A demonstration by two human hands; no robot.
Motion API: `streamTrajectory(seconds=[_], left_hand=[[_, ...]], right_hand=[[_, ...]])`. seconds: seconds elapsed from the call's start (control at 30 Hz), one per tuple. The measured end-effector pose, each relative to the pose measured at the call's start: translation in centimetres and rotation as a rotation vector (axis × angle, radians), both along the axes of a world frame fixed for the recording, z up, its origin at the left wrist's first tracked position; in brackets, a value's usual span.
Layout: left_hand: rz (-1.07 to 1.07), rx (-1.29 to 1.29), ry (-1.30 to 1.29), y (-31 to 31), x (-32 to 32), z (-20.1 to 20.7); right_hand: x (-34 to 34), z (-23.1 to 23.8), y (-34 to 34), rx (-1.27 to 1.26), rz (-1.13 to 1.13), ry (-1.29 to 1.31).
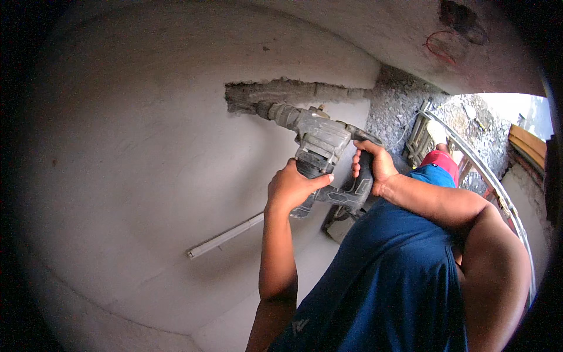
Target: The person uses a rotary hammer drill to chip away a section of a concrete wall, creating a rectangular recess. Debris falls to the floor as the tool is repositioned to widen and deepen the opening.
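Observation:
A grey and black rotary hammer drill is held up against the pale plastered wall. Its chuck points left, and the tip lies at the left end of a rough, broken-out groove; the bit itself is hard to make out. My left hand clasps the drill's body from below, thumb across the casing. Around the rear handle my right hand is closed, its fingers curled inside the grip; whether a finger presses the trigger is hidden.
Below the drill, a slim white tube is fixed along the wall. Rubble covers the ground beyond. A curved-looking metal rail passes close on my right, with wooden planks further out. Red wire hangs by a dark hole.

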State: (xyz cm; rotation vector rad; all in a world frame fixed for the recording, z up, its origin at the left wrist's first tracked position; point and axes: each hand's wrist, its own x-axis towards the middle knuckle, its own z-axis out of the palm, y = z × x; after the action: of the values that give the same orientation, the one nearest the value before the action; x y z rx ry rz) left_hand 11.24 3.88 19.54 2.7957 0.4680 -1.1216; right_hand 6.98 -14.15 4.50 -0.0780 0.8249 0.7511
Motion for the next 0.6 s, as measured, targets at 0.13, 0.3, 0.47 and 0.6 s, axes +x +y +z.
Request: streamTrajectory(seconds=[0.13, 0.3, 0.47, 0.6], left_hand=[[-0.034, 0.046, -0.006, -0.2, 0.3, 0.2], [-0.015, 0.001, 0.01, -0.1, 0.7, 0.0], [0.032, -0.134, -0.029, 0.3, 0.2, -0.8], [0.08, -0.166, -0.007, 0.2, 0.0, -1.2]], right_hand=[[0.1, -0.4, 0.2, 0.091, 0.002, 0.065], [-0.1, -0.5, 0.2, 0.077, -0.011, 0.015], [0.1, 0.5, 0.1, -0.066, -0.049, -0.028], [-0.3, 0.5, 0.1, -0.145, -0.043, -0.087]])
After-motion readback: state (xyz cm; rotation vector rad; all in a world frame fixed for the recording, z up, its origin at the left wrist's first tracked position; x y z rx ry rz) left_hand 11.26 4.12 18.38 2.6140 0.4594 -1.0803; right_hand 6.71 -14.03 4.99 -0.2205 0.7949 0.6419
